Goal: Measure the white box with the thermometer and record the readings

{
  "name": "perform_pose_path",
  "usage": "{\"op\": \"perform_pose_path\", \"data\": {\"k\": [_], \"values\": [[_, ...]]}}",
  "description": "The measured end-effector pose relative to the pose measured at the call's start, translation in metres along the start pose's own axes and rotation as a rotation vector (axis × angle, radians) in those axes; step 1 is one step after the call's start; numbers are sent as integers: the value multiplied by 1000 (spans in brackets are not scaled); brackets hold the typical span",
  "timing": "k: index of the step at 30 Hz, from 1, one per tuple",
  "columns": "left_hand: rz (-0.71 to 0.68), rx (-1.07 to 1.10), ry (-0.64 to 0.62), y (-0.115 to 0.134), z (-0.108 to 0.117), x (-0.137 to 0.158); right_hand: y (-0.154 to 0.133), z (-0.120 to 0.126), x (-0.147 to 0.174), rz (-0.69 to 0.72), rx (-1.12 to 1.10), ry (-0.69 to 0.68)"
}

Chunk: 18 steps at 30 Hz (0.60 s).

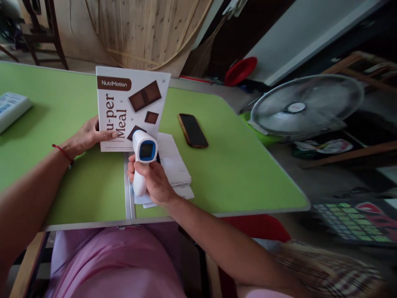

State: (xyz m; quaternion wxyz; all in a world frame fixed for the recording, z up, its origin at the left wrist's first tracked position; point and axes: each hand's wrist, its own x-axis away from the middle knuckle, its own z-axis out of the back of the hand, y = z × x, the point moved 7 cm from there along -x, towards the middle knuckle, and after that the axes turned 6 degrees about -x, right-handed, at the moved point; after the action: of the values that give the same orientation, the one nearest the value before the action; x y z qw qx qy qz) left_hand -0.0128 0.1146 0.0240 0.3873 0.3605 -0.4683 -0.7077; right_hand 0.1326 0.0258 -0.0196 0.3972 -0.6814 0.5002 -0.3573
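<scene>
My left hand (88, 136) grips the lower left edge of a white meal box (119, 109), its thumb across the front. The box stands upright, printed with brown chocolate pieces and lettering. In my right hand (153, 178) is a white and blue infrared thermometer (140, 182), its handle wrapped by the fingers. Its dark screen faces me, and its head overlaps the box's lower right corner. Whether the two touch I cannot tell. Beneath my right hand lies a stack of white papers (173, 163), partly hidden.
A phone (192, 131) lies on the green folding table (229, 178), right of the papers. At the far left rests a white box (12, 109). A fan (296, 107) stands beyond the table's right edge. A seam with metal edging crosses the table under the papers.
</scene>
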Motion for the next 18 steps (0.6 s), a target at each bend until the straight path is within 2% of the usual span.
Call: {"op": "perform_pose_path", "data": {"k": [18], "values": [[-7, 5, -11, -1, -1, -1, 3, 2, 0, 10, 62, -23]]}}
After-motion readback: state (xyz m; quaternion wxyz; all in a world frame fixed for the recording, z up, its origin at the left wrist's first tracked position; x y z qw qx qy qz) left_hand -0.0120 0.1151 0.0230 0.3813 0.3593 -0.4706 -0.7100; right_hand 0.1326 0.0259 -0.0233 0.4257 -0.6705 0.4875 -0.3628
